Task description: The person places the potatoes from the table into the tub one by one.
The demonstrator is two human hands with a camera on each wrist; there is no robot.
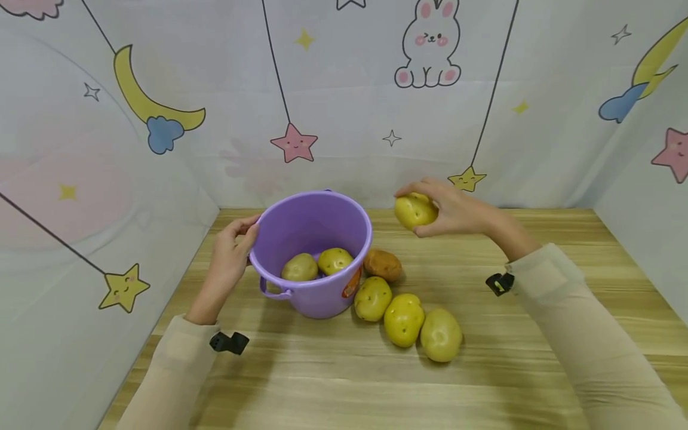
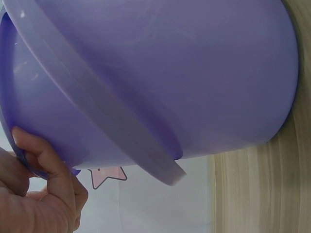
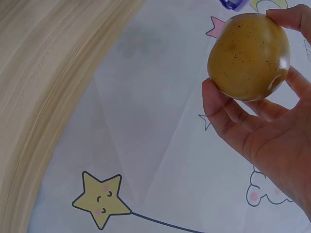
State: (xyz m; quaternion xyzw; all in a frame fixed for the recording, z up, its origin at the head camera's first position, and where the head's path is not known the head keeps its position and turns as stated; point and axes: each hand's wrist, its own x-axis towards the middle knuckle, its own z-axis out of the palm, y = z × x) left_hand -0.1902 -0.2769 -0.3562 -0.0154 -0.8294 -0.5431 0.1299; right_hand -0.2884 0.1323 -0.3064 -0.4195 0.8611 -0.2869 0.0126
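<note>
A purple bucket point(image 1: 322, 295) stands on the wooden table, tilted slightly, with two potatoes inside, one dull point(image 1: 300, 267) and one yellow point(image 1: 335, 261). My left hand point(image 1: 230, 254) grips its rim at the left; in the left wrist view the fingers point(image 2: 46, 155) curl over that rim. Up in the air to the right of the bucket, my right hand point(image 1: 448, 209) holds a yellow potato point(image 1: 414, 211) between thumb and fingers. The right wrist view shows the same potato point(image 3: 249, 57) from its other side, speckled with dark dots.
Beside the bucket's right side lie a brown potato point(image 1: 383, 265), a greenish-yellow potato point(image 1: 373, 298), a bright yellow potato point(image 1: 404, 320) and a pale potato point(image 1: 441, 335). The bucket's handle point(image 2: 112, 116) hangs down its outer wall. A printed cloth point(image 1: 355, 107) surrounds the table point(image 1: 333, 382).
</note>
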